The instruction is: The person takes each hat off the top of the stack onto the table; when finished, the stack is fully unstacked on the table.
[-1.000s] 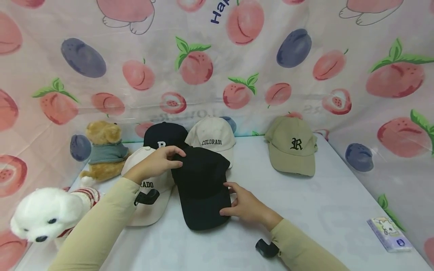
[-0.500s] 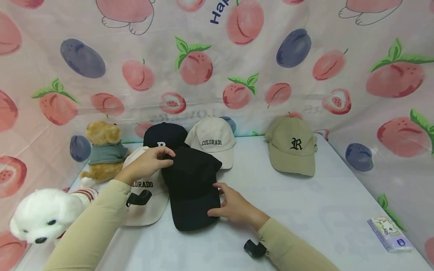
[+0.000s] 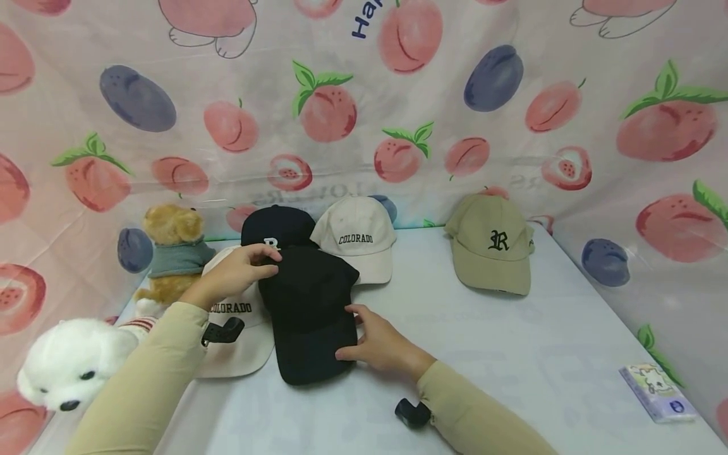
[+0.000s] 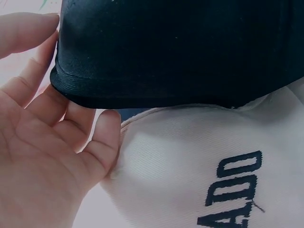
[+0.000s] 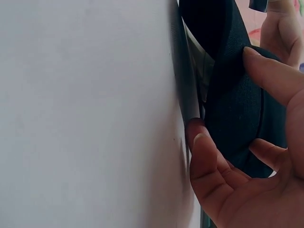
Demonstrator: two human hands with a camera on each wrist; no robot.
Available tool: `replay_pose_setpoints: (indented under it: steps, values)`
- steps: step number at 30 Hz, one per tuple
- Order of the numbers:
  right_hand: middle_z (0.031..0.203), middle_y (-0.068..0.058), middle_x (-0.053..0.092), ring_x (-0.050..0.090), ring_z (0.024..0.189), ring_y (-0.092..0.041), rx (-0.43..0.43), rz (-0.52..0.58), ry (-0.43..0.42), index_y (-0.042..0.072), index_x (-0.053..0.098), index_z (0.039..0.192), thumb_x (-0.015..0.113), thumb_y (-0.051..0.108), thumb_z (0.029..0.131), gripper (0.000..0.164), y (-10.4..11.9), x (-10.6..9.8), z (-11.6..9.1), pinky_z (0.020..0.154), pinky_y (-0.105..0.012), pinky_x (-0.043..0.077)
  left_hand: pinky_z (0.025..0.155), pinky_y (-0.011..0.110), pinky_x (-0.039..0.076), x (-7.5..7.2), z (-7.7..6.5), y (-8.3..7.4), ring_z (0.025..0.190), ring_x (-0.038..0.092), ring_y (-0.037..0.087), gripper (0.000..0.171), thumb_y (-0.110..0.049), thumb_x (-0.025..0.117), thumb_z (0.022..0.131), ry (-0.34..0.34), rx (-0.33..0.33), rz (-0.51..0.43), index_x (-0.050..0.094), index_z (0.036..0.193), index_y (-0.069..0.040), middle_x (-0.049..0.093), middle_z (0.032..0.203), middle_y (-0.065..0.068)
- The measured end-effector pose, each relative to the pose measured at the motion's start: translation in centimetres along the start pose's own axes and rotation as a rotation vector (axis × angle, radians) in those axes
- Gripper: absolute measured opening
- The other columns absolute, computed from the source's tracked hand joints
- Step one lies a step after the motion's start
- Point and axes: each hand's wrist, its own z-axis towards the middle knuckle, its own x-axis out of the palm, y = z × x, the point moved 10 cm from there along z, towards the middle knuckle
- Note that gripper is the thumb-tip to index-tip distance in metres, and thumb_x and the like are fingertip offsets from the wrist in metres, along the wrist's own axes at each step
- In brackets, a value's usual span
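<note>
A plain black cap (image 3: 307, 297) is tilted with its brim toward me, in the middle of the head view. My left hand (image 3: 233, 278) grips its upper left edge, and in the left wrist view the thumb lies at that edge with fingers (image 4: 78, 121) curled beneath. At the cap's right side, my right hand (image 3: 387, 344) pinches the edge by the brim; its fingers (image 5: 204, 166) sit close to the tabletop in the right wrist view. The black cap partly covers a cream COLORADO cap (image 3: 244, 344) at the left, whose lettering shows below my left wrist.
Behind stand a navy cap (image 3: 279, 221) with a white letter and a second cream COLORADO cap (image 3: 355, 221). A khaki cap (image 3: 489, 253) is farther right. Two plush dogs, white (image 3: 74, 360) and brown (image 3: 170, 227), sit left; a small pack (image 3: 656, 392) lies at the right edge.
Both hands have moved the black cap leftward, so it overlaps the front cream cap more and uncovers more of the rear cream cap. The other caps stay put.
</note>
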Motion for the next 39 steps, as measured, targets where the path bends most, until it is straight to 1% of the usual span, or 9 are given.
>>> replay_pose_setpoints:
  steps: [3,7,13,20,26,31,34,39]
  values:
    - [0.123,-0.007,0.055,0.063,0.076,-0.012,-0.004,0.005,0.001,0.006,0.037,0.15,0.085,0.028,0.08,0.088,0.1,0.2,0.3,0.072,-0.031,0.05,0.095,0.046,0.044,-0.3,-0.1,0.2,0.115,0.053,0.033,0.026,-0.018,0.065,0.098,-0.006,-0.009,0.011,0.062,0.119,-0.004,0.058,0.128,0.02]
    - [0.123,-0.007,0.056,0.063,0.078,-0.012,-0.005,0.016,0.002,0.007,0.037,0.15,0.085,0.028,0.08,0.088,0.3,0.4,0.6,0.074,-0.031,0.05,0.096,0.046,0.044,-0.5,-0.2,0.1,0.115,0.053,0.032,0.027,-0.018,0.064,0.098,-0.004,-0.016,0.008,0.062,0.121,-0.003,0.057,0.129,0.02]
    - [0.128,-0.01,0.054,0.062,0.077,-0.012,0.012,-0.007,-0.011,0.007,0.037,0.15,0.085,0.028,0.08,0.088,0.0,0.2,0.2,0.074,-0.031,0.05,0.095,0.045,0.043,-0.1,0.0,-0.4,0.115,0.052,0.031,0.028,-0.019,0.065,0.098,0.005,-0.004,-0.007,0.061,0.121,-0.004,0.056,0.13,0.018]
    - [0.134,-0.013,0.052,0.063,0.078,-0.012,0.04,-0.016,-0.02,0.006,0.037,0.15,0.086,0.026,0.08,0.087,-0.3,-0.5,-0.9,0.072,-0.031,0.05,0.094,0.043,0.043,1.1,1.0,-1.7,0.111,0.052,0.029,0.024,-0.016,0.064,0.098,0.028,0.03,-0.032,0.062,0.118,-0.004,0.058,0.123,0.016]
    - [0.132,-0.014,0.053,0.062,0.078,-0.014,0.053,0.006,-0.037,0.004,0.034,0.149,0.086,0.023,0.08,0.089,-0.3,-1.0,-2.0,0.069,-0.031,0.051,0.093,0.043,0.044,1.8,1.6,-3.3,0.11,0.053,0.029,0.022,-0.015,0.064,0.098,0.041,0.066,-0.047,0.063,0.117,-0.004,0.057,0.125,0.016]
    - [0.13,-0.015,0.053,0.062,0.076,-0.014,0.052,0.018,-0.062,0.003,0.033,0.149,0.086,0.022,0.08,0.09,-0.3,-1.8,-3.0,0.066,-0.031,0.051,0.091,0.041,0.045,2.5,1.9,-4.9,0.107,0.055,0.027,0.023,-0.016,0.065,0.098,0.067,0.088,-0.061,0.063,0.118,-0.005,0.06,0.121,0.014]
    - [0.129,-0.016,0.053,0.063,0.074,-0.014,0.058,0.018,-0.065,0.003,0.033,0.149,0.086,0.022,0.08,0.09,-0.6,-2.0,-3.5,0.065,-0.03,0.05,0.09,0.04,0.046,3.2,2.2,-5.1,0.104,0.056,0.026,0.024,-0.017,0.064,0.098,0.096,0.087,-0.061,0.062,0.119,-0.005,0.061,0.118,0.014]
    - [0.126,-0.015,0.054,0.063,0.075,-0.013,0.068,0.023,-0.063,0.002,0.033,0.149,0.086,0.022,0.08,0.09,-1.0,-1.9,-4.0,0.065,-0.029,0.05,0.09,0.039,0.045,4.2,2.7,-4.6,0.105,0.055,0.026,0.023,-0.014,0.063,0.098,0.124,0.073,-0.08,0.06,0.118,-0.002,0.061,0.117,0.015]
